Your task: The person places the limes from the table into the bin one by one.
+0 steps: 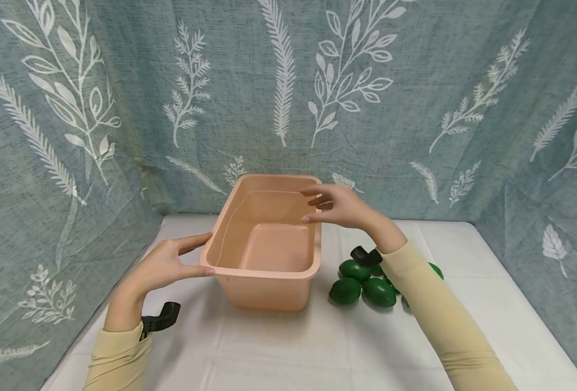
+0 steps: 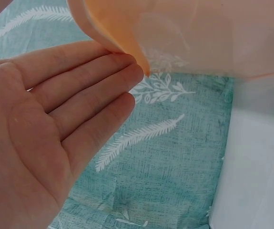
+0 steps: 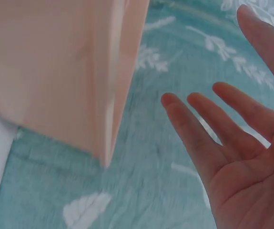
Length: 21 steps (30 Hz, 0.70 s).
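A peach-coloured plastic tub stands on the table, its inside bare in the head view. At its near left corner is my left hand, the fingertips and thumb tip meeting the rim. Those fingers look straight and lie together in the left wrist view, beside the tub's rim. Over the tub's right rim hovers my right hand, its fingers spread and loosely bent with nothing in them. In the right wrist view, a gap separates the right fingers from the tub wall.
Several dark green fruits, lemon-like in shape, lie right of the tub, partly hidden by my right forearm. A white cloth covers the table. Blue-green leaf-patterned curtains hang behind and at both sides.
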Motion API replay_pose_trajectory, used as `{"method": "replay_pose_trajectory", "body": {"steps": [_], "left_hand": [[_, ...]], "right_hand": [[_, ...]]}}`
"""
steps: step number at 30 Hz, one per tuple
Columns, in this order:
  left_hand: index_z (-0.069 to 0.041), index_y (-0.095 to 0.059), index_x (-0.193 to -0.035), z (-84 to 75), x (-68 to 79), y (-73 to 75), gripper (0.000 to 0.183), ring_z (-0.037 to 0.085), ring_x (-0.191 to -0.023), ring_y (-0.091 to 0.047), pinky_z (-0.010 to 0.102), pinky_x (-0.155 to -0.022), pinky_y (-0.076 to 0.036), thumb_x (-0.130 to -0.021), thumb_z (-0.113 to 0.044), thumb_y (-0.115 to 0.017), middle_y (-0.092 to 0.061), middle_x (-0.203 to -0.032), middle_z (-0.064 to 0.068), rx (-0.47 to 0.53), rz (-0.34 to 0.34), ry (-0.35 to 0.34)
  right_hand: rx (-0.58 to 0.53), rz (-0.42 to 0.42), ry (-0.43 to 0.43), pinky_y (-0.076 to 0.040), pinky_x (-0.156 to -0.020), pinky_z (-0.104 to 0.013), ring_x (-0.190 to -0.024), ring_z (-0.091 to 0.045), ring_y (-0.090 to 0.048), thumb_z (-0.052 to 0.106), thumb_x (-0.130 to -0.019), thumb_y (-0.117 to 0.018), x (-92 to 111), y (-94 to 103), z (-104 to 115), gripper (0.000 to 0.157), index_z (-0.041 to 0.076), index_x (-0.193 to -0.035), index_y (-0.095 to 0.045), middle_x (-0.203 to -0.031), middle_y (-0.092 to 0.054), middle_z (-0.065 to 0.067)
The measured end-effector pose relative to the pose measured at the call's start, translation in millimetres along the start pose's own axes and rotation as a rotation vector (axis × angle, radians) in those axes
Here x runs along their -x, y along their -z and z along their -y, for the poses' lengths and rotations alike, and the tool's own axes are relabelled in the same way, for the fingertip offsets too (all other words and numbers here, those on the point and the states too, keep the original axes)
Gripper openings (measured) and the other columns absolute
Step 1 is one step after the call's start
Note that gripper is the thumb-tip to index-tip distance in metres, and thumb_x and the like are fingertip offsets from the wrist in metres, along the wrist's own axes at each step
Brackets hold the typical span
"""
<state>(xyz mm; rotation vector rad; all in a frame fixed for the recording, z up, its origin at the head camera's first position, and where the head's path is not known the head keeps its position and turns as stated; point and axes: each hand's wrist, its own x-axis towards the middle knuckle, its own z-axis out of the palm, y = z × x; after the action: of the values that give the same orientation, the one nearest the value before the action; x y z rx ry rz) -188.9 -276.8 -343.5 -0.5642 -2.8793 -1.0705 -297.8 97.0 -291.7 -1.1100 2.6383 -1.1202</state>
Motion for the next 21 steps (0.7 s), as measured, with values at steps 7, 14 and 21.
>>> {"method": "replay_pose_trajectory", "body": {"steps": [7,14,21], "left_hand": [[-0.014,-0.048,-0.14,-0.8,0.5,0.4,0.077,0.036,-0.131,-0.044,0.057,-0.101,-0.042,-0.076,-0.044,-0.078,-0.051,-0.14,0.007,0.008,0.003,-0.003],[-0.014,-0.048,-0.141,-2.8,-1.0,-0.2,0.077,0.036,-0.131,-0.044,0.058,-0.1,-0.042,-0.076,-0.044,-0.078,-0.051,-0.14,0.008,0.0,0.004,0.005],[-0.016,-0.047,-0.141,-5.1,-0.7,0.4,0.077,0.036,-0.132,-0.043,0.058,-0.1,-0.042,-0.077,-0.045,-0.077,-0.05,-0.141,0.008,-0.001,0.011,0.015]], "right_hand": [[-0.009,-0.038,-0.056,-0.05,-0.099,-0.036,-0.119,-0.026,-0.057,0.037,-0.079,-0.076,33,15.2,-18,0.064,0.017,-0.135,-0.053,-0.137,-0.053,-0.007],[0.005,-0.096,-0.098,-0.047,-0.102,-0.04,-0.121,-0.028,-0.056,0.035,-0.079,-0.076,67,25.3,-41,0.064,0.016,-0.136,-0.052,-0.138,-0.052,-0.009],[0.02,-0.124,-0.178,-0.047,-0.102,-0.042,-0.122,-0.029,-0.055,0.038,-0.08,-0.075,99,31.9,-69,0.065,0.013,-0.137,-0.051,-0.139,-0.051,-0.009]]}}
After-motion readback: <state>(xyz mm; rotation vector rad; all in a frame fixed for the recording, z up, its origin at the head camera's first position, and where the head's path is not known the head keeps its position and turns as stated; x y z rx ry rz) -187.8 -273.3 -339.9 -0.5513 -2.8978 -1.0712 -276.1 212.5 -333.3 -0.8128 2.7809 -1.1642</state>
